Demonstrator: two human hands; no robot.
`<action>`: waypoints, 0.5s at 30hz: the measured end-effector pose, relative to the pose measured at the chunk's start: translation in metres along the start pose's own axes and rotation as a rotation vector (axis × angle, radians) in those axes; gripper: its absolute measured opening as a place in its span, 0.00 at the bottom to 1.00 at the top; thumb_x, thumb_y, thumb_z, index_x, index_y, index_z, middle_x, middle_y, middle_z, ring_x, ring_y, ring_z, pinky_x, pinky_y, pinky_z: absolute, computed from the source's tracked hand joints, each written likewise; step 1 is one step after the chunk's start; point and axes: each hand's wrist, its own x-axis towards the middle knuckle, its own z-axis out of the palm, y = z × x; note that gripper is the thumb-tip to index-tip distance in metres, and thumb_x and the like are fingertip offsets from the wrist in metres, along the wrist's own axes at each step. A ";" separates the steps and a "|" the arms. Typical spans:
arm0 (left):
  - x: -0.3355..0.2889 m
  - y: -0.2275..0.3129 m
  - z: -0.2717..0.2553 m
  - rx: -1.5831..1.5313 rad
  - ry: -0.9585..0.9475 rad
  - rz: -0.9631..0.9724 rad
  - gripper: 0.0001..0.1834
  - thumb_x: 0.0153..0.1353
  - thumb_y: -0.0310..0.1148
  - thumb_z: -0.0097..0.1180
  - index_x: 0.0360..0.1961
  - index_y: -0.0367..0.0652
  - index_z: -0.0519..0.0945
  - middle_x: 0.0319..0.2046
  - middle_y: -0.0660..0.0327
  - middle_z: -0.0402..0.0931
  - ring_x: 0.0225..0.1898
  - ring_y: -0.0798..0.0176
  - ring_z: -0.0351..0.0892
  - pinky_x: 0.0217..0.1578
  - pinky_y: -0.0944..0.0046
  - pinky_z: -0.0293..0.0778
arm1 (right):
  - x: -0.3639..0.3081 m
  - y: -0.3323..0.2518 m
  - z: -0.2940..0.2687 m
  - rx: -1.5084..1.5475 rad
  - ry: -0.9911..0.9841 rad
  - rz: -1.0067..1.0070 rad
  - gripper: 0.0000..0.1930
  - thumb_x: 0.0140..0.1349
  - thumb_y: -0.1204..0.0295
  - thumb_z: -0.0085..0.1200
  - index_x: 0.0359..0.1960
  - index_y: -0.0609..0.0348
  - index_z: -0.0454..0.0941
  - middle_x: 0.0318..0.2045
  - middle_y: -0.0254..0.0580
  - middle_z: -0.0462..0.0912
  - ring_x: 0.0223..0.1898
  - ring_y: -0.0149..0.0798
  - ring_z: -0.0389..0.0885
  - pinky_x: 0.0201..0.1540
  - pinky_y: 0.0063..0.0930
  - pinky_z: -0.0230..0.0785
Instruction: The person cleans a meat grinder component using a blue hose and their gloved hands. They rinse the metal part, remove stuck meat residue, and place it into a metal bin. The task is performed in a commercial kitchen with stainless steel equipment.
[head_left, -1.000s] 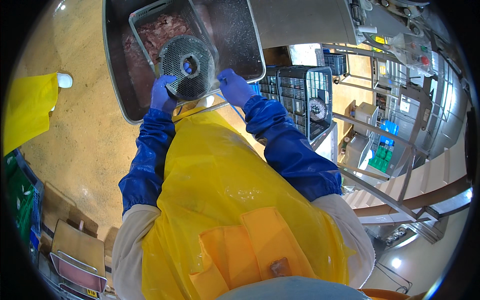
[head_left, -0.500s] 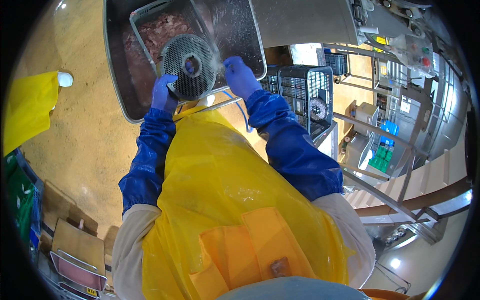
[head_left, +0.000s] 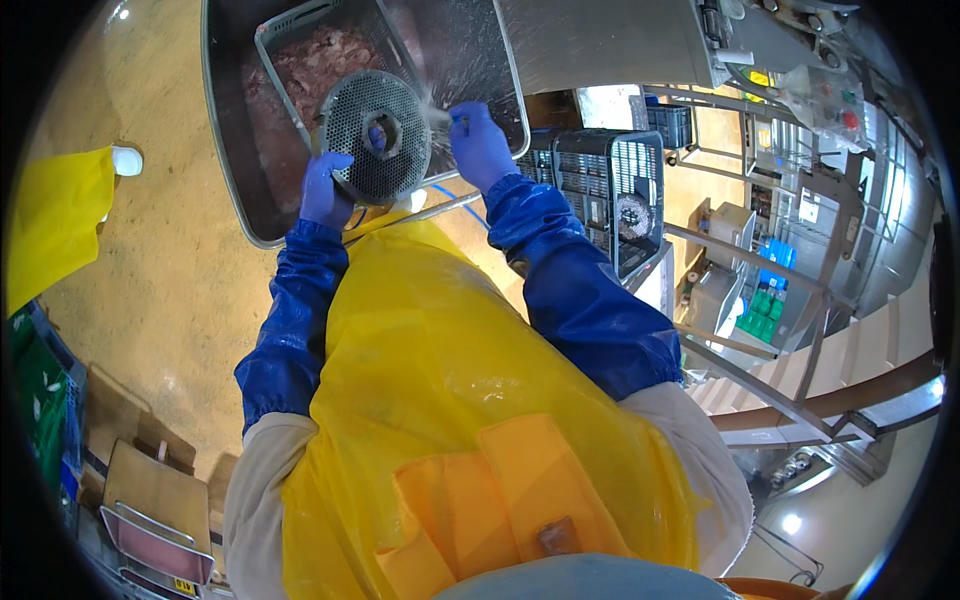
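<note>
My left hand (head_left: 326, 188), in a blue glove, is closed on the lower left rim of a round perforated metal plate (head_left: 395, 172), like a grinder plate with a hole at its centre. A fingertip shows through that hole. To the right, my gloved right hand (head_left: 480, 148) is closed around the end of a water hose, mostly hidden by the fingers. Water sprays from there onto the plate's right edge and scatters. Beneath the plate, a grey crate (head_left: 268, 58) with pinkish meat scraps (head_left: 330, 62) stands in a large metal tub (head_left: 232, 165).
A blue hose (head_left: 462, 203) hangs below the tub's near rim. Dark plastic crates (head_left: 598, 142) stand to the right, one with a ring-shaped metal part (head_left: 634, 216). Metal rails (head_left: 760, 258) run farther right. Another person's yellow apron (head_left: 58, 215) shows at the left.
My right hand has shifted slightly and turned, and the spray over the tub spreads wider. The plate has tilted a little in my left hand.
</note>
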 end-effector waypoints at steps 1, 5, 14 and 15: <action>0.000 0.000 0.000 0.010 0.006 0.003 0.08 0.56 0.30 0.52 0.35 0.40 0.80 0.39 0.57 0.79 0.44 0.57 0.79 0.51 0.57 0.74 | -0.001 -0.006 -0.002 0.068 0.103 0.034 0.12 0.64 0.70 0.49 0.49 0.54 0.71 0.37 0.63 0.82 0.42 0.67 0.80 0.46 0.50 0.73; -0.002 0.000 0.000 0.012 -0.056 0.023 0.07 0.56 0.30 0.52 0.33 0.40 0.79 0.38 0.58 0.79 0.44 0.58 0.78 0.51 0.57 0.74 | 0.000 0.006 -0.004 -0.084 -0.133 -0.074 0.12 0.64 0.70 0.50 0.48 0.56 0.71 0.38 0.62 0.82 0.43 0.66 0.80 0.46 0.50 0.73; -0.013 0.008 0.017 0.055 -0.017 0.032 0.06 0.55 0.29 0.52 0.32 0.40 0.80 0.34 0.58 0.78 0.40 0.59 0.78 0.48 0.58 0.75 | -0.007 0.010 0.006 -0.102 -0.190 -0.066 0.12 0.64 0.70 0.49 0.48 0.55 0.73 0.39 0.61 0.82 0.44 0.62 0.81 0.47 0.46 0.73; -0.011 0.007 0.014 0.046 -0.015 0.027 0.06 0.55 0.29 0.52 0.32 0.40 0.80 0.34 0.58 0.78 0.40 0.59 0.78 0.48 0.58 0.75 | -0.007 0.011 0.006 -0.119 -0.227 -0.077 0.12 0.64 0.69 0.50 0.48 0.56 0.72 0.39 0.62 0.82 0.44 0.63 0.80 0.47 0.48 0.73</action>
